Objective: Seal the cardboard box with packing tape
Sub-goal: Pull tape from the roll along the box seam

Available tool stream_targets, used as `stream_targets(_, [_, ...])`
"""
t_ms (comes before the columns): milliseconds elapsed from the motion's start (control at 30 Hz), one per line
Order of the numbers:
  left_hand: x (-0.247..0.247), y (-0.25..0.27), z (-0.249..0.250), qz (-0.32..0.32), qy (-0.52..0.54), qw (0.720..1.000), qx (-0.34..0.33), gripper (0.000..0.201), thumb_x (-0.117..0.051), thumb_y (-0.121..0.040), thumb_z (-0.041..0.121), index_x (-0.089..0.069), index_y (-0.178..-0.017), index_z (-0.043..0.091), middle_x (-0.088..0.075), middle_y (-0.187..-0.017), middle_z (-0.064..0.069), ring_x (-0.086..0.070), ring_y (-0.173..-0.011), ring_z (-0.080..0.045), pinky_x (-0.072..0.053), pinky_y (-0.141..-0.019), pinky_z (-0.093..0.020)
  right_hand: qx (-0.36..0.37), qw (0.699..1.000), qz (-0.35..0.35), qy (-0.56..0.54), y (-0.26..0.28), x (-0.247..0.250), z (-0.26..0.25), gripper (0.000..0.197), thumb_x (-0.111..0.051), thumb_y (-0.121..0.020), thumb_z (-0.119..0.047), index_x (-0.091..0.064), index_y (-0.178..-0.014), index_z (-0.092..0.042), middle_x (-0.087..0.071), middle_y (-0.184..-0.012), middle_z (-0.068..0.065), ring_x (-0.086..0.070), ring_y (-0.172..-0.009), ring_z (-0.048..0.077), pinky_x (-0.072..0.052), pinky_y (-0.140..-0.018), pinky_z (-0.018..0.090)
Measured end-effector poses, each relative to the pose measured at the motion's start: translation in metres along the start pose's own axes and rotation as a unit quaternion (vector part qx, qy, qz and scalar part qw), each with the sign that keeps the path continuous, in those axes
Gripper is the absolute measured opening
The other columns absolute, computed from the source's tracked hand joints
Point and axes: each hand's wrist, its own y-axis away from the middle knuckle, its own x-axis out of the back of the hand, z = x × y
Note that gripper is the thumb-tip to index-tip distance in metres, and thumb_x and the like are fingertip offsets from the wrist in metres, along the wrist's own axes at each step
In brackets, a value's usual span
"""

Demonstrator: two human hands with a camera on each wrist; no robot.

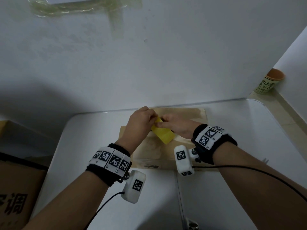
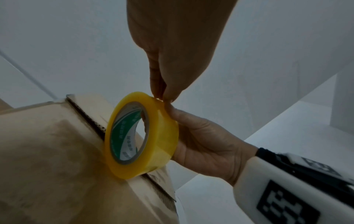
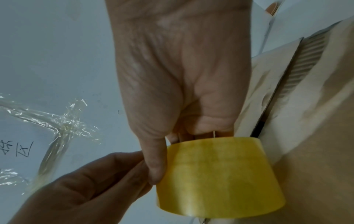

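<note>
A brown cardboard box [image 1: 157,151] lies on the white table [image 1: 240,130], its top flaps folded down with a seam between them [image 2: 86,119]. A yellow roll of packing tape [image 1: 163,134] stands on edge on the box top [image 2: 47,151]. My right hand [image 1: 177,126] grips the roll [image 2: 162,144], thumb on its outer face. My left hand [image 1: 142,123] pinches at the tape's surface near the top of the roll [image 2: 162,97]. In the right wrist view the roll [image 3: 216,174] sits below my right palm [image 3: 182,75], with the left hand [image 3: 80,192] at its edge.
The white wall stands right behind the box, with old clear tape stuck on it [image 1: 83,7]. A paper cup [image 1: 269,82] sits on a ledge at the far right. A large printed carton [image 1: 16,188] stands left of the table. Cables trail from both wrists.
</note>
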Motion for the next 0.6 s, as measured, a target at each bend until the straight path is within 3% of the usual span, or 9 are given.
stream_targets(200, [0.008, -0.014, 0.006, -0.041, -0.057, 0.997, 0.033, 0.018, -0.059, -0.090, 0.017, -0.073, -0.099, 0.010, -0.069, -0.095, -0.007, -0.062, -0.090, -0.022, -0.047, -0.077, -0.031, -0.009, 1.000, 0.005, 0.028, -0.001, 0.000, -0.003, 0.035, -0.060, -0.093, -0.024, -0.059, -0.118, 0.000, -0.064, -0.115, 0.021, -0.059, -0.098, 0.025, -0.045, -0.085, 0.036])
stream_targets(367, [0.009, -0.016, 0.008, -0.045, -0.071, 0.996, 0.025, 0.019, -0.058, -0.091, 0.019, -0.072, -0.098, 0.008, -0.069, -0.094, -0.008, -0.061, -0.089, -0.023, -0.047, -0.077, -0.033, -0.011, 1.000, -0.002, 0.015, 0.005, 0.002, -0.005, 0.024, -0.056, -0.095, -0.020, -0.061, -0.112, -0.003, -0.062, -0.097, 0.008, -0.058, -0.086, 0.017, -0.045, -0.072, 0.025])
stream_targets(500, [0.008, -0.019, 0.010, -0.069, -0.113, 0.991, -0.013, 0.016, -0.055, -0.091, 0.015, -0.067, -0.089, 0.005, -0.063, -0.088, -0.008, -0.059, -0.080, -0.023, -0.044, -0.066, -0.031, -0.013, 1.000, 0.004, 0.014, 0.005, 0.002, -0.002, 0.034, -0.057, -0.094, -0.021, -0.058, -0.119, 0.003, -0.063, -0.106, 0.014, -0.059, -0.091, 0.019, -0.046, -0.073, 0.026])
stream_targets(567, [0.008, -0.019, 0.011, -0.069, -0.162, 0.982, -0.065, 0.008, -0.064, -0.085, 0.007, -0.064, -0.078, 0.004, -0.059, -0.076, -0.009, -0.057, -0.065, -0.024, -0.044, -0.055, -0.032, -0.011, 1.000, 0.002, 0.018, 0.004, 0.002, -0.001, 0.036, -0.058, -0.094, -0.023, -0.058, -0.119, 0.003, -0.064, -0.110, 0.018, -0.059, -0.092, 0.020, -0.045, -0.075, 0.027])
stream_targets(600, [0.009, -0.017, 0.011, -0.076, -0.177, 0.977, -0.086, 0.013, -0.071, -0.076, 0.001, -0.061, -0.070, 0.005, -0.056, -0.068, -0.008, -0.054, -0.057, -0.023, -0.042, -0.047, -0.030, -0.008, 1.000, 0.002, 0.027, 0.004, 0.002, -0.002, 0.035, -0.058, -0.093, -0.024, -0.059, -0.116, 0.003, -0.063, -0.106, 0.016, -0.058, -0.090, 0.019, -0.044, -0.073, 0.026])
